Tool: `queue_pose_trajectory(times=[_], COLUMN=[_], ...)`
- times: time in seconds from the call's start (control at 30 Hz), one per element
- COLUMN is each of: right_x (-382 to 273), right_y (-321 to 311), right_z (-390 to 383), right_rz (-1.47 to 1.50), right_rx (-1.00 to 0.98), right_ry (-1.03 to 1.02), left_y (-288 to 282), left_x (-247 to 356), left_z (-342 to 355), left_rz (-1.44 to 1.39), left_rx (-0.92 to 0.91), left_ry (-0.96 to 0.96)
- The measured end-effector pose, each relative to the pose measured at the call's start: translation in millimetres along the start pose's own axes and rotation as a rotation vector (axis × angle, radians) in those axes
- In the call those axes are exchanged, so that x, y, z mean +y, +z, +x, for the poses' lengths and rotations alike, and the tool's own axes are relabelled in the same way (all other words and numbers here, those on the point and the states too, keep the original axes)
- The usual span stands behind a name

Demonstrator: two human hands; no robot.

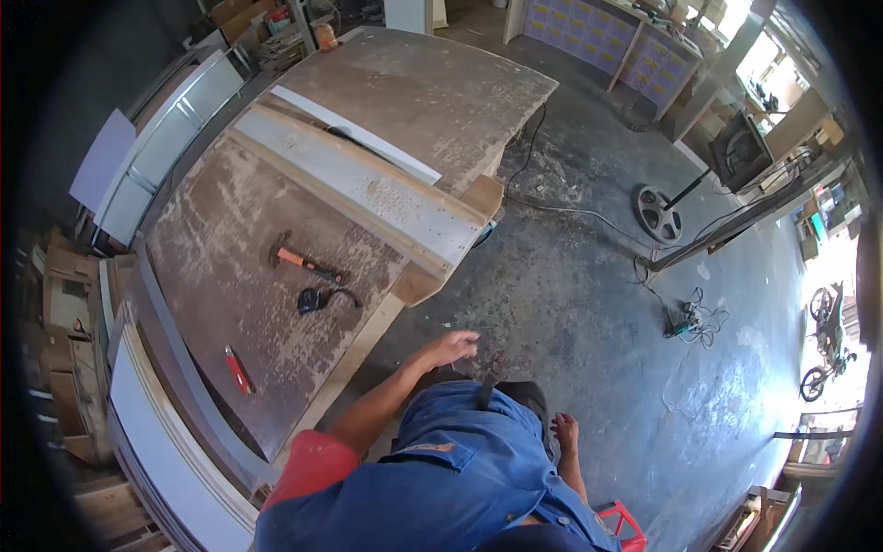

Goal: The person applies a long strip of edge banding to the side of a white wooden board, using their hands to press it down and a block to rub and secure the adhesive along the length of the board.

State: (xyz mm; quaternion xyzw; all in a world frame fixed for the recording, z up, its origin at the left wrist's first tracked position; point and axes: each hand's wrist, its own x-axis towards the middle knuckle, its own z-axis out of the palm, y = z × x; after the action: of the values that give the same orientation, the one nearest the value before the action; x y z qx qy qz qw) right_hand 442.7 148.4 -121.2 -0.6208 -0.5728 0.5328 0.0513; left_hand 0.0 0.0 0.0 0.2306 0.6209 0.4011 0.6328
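Observation:
My left hand (451, 350) is held out just past the table's near edge, its fingers loosely stretched and nothing in them. At my right side, my right hand (565, 431) hangs beside my body, fingers a little bent and apart, with no object showing in it. On the brown worktable (216, 216) nearest my left arm lie a claw hammer (308, 264) with an orange and black handle, a black tape measure (313, 300) and a red utility knife (237, 370). A long pale trough with wooden sides (359, 179) crosses the tabletop.
A narrow white strip (368, 138) lies along the trough. White panels (170, 442) lean at the table's left end. On the floor to the right are a green power tool with a tangled cord (685, 320) and a round wheel-like base (659, 215). A red stool (624, 524) stands behind my right side.

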Motion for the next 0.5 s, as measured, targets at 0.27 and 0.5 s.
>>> queue_pose_trajectory(times=[0.27,0.5], right_x=[60.2,15.9], right_y=[-25.4,-77.7], right_z=[83.8,242.9], right_rz=[-0.629,-0.701], right_rx=[-0.073,-0.3], right_ry=[-0.281,-0.105], left_y=[-10.8,-4.9], left_x=[194.6,222.2], left_z=[160.9,271.8], left_rz=[0.107,0.2], left_rx=[0.205,0.411], left_ry=[0.369,0.198])
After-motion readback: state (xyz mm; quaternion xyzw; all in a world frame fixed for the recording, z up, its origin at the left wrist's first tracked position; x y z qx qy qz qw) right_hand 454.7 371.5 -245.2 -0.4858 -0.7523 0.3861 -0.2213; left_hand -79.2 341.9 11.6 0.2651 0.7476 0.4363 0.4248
